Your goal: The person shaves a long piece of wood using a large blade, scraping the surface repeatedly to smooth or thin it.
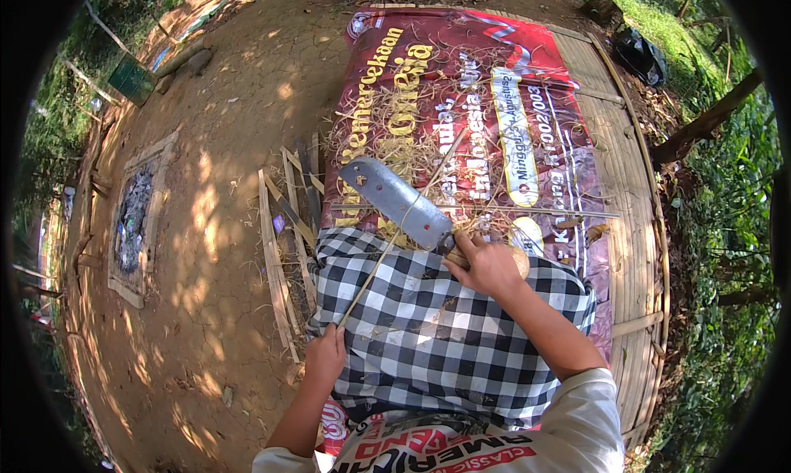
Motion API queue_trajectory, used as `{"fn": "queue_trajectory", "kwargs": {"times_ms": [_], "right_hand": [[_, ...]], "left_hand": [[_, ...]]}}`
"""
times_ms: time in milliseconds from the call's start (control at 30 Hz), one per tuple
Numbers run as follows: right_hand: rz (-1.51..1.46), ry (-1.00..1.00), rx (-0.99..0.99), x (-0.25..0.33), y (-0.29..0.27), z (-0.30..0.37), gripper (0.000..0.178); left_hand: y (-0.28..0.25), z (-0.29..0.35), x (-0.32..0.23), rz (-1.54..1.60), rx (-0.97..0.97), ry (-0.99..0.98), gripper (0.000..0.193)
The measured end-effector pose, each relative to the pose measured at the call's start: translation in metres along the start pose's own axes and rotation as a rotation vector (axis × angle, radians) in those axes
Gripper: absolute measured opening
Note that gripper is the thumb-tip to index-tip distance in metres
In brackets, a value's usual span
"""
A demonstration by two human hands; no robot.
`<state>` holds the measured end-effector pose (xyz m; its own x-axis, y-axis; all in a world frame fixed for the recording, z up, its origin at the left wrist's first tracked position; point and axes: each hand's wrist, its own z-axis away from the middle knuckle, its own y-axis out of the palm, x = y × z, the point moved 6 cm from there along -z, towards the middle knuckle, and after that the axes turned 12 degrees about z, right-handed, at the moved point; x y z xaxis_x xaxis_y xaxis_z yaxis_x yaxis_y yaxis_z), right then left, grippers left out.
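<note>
Bamboo strip (395, 238), end hidden in grip

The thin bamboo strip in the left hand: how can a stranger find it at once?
Start at the black-and-white checked cloth on the person's lap. The pale thin bamboo strip rises from the left hand at the cloth's left edge, passing the broad grey machete blade. Unlike the loose shavings, it is long, straight and held.
</note>
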<state>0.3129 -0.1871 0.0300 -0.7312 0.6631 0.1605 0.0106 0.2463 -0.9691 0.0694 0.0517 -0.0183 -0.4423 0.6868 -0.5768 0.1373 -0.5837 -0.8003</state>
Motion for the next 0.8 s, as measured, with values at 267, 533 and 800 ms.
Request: {"fn": "queue_trajectory", "kwargs": {"times_ms": [267,533,800], "right_hand": [[0.016,-0.432,0.078,0.085,0.027,0.013,0.054],[0.162,0.203,0.069,-0.066,-0.012,-0.015,0.055],[0.03,0.231,0.01,-0.019,-0.004,-0.004,0.058]], "left_hand": [[0.002,0.002,0.009,0.025,-0.04,0.005,0.031],[0.001,-0.011,-0.008,-0.02,0.015,0.07,0.03],[0.003,-0.004,0.004,0.019,-0.027,0.084,0.03]]}}
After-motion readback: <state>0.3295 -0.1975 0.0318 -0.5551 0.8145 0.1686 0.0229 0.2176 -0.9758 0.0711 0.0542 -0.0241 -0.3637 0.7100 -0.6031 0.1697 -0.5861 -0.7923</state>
